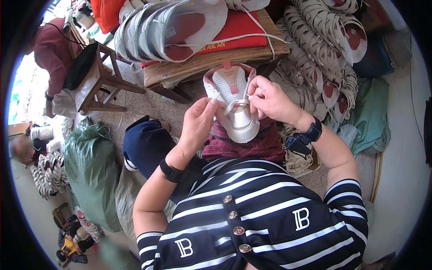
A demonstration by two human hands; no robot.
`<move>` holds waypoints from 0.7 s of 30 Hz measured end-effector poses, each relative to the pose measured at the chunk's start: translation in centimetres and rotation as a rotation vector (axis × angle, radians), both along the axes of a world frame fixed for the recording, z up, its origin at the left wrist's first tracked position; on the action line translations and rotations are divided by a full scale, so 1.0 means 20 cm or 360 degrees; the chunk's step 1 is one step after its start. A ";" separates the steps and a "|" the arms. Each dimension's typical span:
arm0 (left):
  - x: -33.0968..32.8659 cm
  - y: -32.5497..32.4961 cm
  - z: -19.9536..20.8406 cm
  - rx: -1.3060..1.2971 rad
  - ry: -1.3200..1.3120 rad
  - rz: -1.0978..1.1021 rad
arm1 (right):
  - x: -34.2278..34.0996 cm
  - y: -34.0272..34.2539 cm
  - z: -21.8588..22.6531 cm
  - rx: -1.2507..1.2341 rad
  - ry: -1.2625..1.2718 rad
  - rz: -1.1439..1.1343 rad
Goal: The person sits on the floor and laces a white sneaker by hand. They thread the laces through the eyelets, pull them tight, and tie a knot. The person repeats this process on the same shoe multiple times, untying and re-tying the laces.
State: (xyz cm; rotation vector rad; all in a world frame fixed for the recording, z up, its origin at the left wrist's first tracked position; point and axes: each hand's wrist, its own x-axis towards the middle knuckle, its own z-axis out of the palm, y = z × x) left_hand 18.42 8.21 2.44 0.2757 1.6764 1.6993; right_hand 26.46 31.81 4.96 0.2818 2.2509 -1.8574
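Left hand raised, wrist bent, grip pinched on white lace. Right hand opposite, fingers closed on lace at shoe, which sits toe-down on lap, below tabletop.

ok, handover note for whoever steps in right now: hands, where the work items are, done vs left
Left hand: fingertips pinch a white lace end at the left side of the white shoe upper.
Right hand: pinches the lace at the upper's right side, near the top eyelets.
The upper rests on a dark red cloth in the lap, toe toward the person.
Stock: nested uppers on the wooden bench ahead, more stacked to the right.
Done: lace already crosses the lower part of the upper.
Left: upper eyelets look unlaced; how many I cannot tell.
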 end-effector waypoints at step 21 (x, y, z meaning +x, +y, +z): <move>0.01 0.02 0.01 -0.0073 -0.0105 0.0051 | -0.22 -0.06 0.20 0.1593 0.0528 0.1114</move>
